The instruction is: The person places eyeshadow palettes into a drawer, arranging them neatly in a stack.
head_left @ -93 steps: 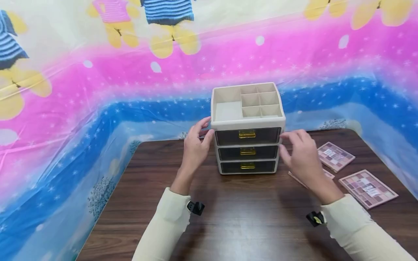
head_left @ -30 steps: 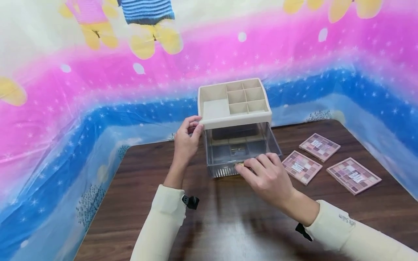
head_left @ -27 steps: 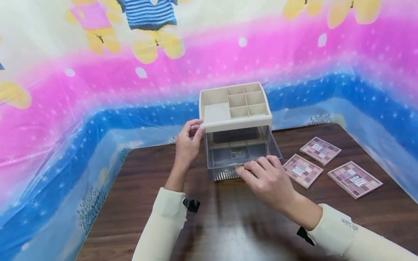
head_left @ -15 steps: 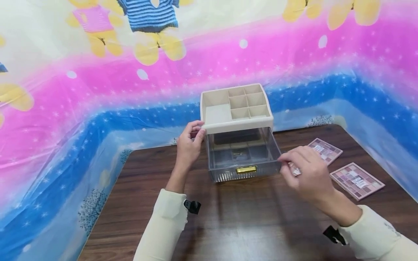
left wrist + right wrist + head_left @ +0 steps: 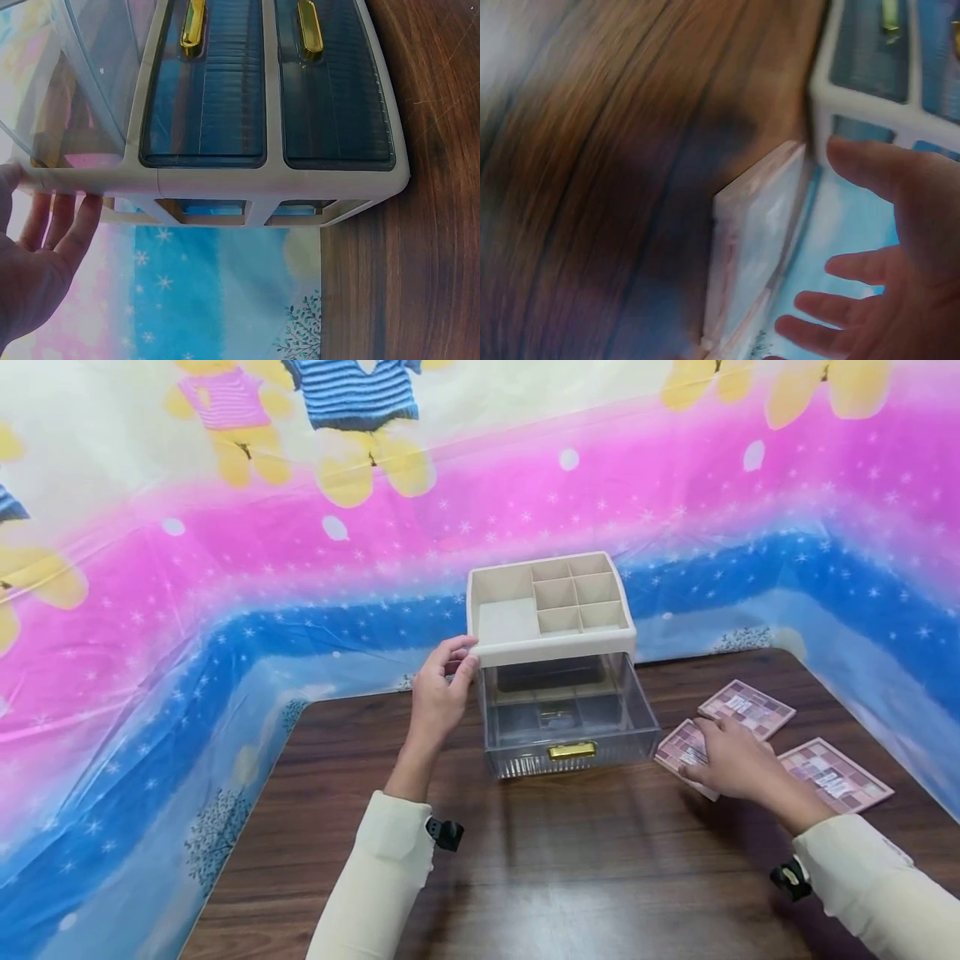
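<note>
A cream drawer organizer (image 5: pixel 555 652) stands on the table, its clear top drawer (image 5: pixel 570 739) pulled out and two lower dark drawers (image 5: pixel 206 97) closed. My left hand (image 5: pixel 441 689) holds the organizer's left front corner, thumb at the front edge and fingers along the side. To the right, my right hand (image 5: pixel 738 760) hovers over the nearest eyeshadow palette (image 5: pixel 678 747), covering part of it. Thumb and fingers are spread apart with nothing between them in the right wrist view, and a palette edge (image 5: pixel 754 240) shows beside them.
Two more eyeshadow palettes lie at the right, one behind (image 5: pixel 750 706) and one nearer the edge (image 5: pixel 836 777). The organizer's top tray (image 5: pixel 506 618) has divided compartments. A printed cloth (image 5: pixel 420 543) hangs behind the brown table (image 5: pixel 555 860).
The top drawer has been pulled out by its gold handle. My right hand has let go of the handle and moved right to the palettes. The left hand stays on the organizer.
</note>
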`<state>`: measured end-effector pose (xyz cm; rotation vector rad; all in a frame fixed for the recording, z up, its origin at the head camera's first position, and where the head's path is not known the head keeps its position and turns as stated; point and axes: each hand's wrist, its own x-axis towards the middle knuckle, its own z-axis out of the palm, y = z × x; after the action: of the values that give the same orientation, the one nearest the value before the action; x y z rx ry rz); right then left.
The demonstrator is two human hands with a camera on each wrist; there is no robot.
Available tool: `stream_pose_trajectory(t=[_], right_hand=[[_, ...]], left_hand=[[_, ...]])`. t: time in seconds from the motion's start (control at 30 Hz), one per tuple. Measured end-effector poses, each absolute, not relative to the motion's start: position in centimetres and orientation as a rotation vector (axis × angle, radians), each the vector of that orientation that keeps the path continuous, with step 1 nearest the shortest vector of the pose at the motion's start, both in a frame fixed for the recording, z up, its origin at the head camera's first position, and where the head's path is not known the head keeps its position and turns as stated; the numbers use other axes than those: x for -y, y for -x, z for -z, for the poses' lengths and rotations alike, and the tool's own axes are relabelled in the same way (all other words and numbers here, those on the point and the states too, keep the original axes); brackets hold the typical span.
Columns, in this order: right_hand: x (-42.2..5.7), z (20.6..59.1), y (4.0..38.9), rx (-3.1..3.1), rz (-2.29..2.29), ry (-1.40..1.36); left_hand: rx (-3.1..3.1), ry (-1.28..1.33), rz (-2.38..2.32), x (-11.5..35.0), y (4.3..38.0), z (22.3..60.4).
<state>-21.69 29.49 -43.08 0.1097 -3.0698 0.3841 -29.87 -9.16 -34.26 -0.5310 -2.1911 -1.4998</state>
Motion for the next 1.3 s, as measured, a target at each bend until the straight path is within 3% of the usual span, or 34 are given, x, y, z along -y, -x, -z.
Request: stream_pose_trajectory(t=[0.37, 0.97, 1.3], right_hand=[[-31.1, 44.3, 23.5, 3.335, -0.348, -0.035], [-32.0, 45.8, 23.8, 3.152, -0.258, -0.08], [-31.7, 41.4, 22.7, 2.998, -0.364, -0.14]], left_hand=[[2.19, 0.541, 1.544, 9.2, 29.9, 34.3], [2.146, 0.541, 1.58, 8.8, 30.2, 34.4], [2.125, 0.55, 1.595, 9.3, 30.2, 34.2]])
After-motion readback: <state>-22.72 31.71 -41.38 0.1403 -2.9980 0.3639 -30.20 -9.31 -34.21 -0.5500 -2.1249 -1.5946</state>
